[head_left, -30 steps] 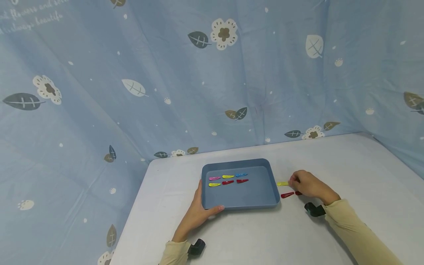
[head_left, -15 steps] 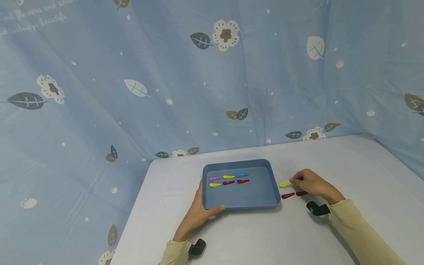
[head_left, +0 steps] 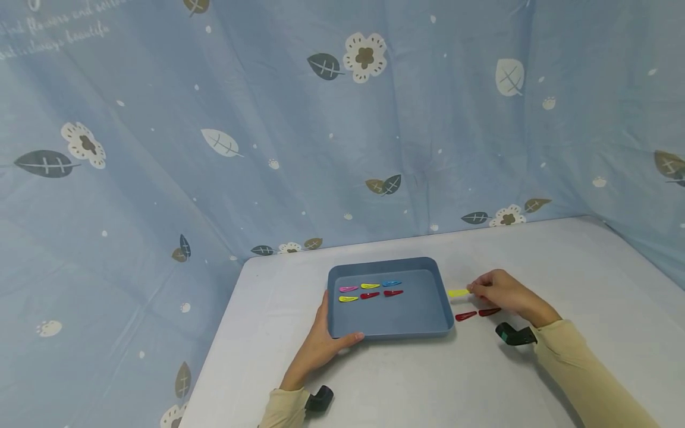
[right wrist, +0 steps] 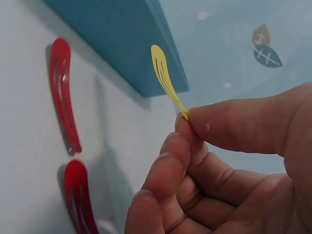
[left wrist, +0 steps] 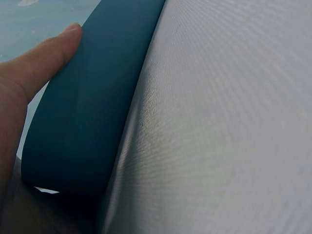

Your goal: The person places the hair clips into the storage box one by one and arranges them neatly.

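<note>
My right hand (head_left: 505, 292) pinches the narrow end of a yellow snap hair clip (right wrist: 163, 73) between thumb and fingertips, its rounded end pointing toward the tray. Above the table, the clip hangs beside the right wall of a blue-grey tray (head_left: 420, 318). My left hand (head_left: 316, 348) holds the tray's near left corner, thumb on the front rim and fingers along the left side, partly hidden. Two red hair clips (head_left: 465, 316) lie on the table below my right hand. Inside the tray, two rows hold a pink clip (head_left: 349, 289), a blue clip (head_left: 392, 283), yellow clips and red clips.
A white cloth covers the table (head_left: 396, 380). Behind it and to the left hangs a blue curtain (head_left: 299, 148) printed with leaves and flowers. A dark wrist camera (head_left: 515, 334) sits by the right sleeve, another (head_left: 320, 399) by the left.
The right hand has lifted the yellow clip off the table and raised it slightly, uncovering more of the second red clip. The left hand and tray have stayed put.
</note>
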Motion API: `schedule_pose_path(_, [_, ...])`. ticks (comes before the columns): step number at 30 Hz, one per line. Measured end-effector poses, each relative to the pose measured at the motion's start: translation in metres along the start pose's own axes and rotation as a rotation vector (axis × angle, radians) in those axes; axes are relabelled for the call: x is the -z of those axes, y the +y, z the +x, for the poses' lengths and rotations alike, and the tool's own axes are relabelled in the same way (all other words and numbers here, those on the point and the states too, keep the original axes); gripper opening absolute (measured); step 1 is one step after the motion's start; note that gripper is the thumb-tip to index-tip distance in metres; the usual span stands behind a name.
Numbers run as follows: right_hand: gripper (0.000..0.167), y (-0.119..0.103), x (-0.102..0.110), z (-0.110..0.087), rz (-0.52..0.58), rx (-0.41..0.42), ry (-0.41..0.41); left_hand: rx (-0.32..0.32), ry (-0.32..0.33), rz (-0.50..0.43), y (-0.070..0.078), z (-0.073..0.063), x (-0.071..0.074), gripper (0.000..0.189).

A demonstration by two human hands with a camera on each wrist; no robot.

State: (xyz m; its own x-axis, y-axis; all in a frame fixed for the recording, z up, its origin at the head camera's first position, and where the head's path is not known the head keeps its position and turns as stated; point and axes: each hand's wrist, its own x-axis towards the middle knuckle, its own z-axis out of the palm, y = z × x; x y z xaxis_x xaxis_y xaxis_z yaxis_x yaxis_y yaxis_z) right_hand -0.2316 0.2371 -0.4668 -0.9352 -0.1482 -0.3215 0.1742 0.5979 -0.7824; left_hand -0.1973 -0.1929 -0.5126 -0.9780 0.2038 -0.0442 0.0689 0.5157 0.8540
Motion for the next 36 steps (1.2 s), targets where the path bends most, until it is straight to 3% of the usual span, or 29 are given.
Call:
schedule_pose_path(5, [0.037,-0.005,-0.001,-0.001,0.06,0.015,-0.017,0.012,-0.001,-0.016,0.001,-0.001,0.0,0.131])
schedule_pose_path(21, [0.043,-0.013,0.006,-0.007,0.06,0.033,0.029,0.014,0.001,-0.022,0.003,-0.003,0.001,0.13])
schedule_pose_path(25, [0.045,-0.02,0.003,-0.006,0.1,0.002,0.042,0.013,0.001,-0.025,0.003,-0.003,0.001,0.13])
schedule_pose_path(36, [0.045,-0.038,-0.009,-0.005,0.238,0.033,0.026,0.012,-0.004,-0.023,0.004,-0.004,0.002,0.13])
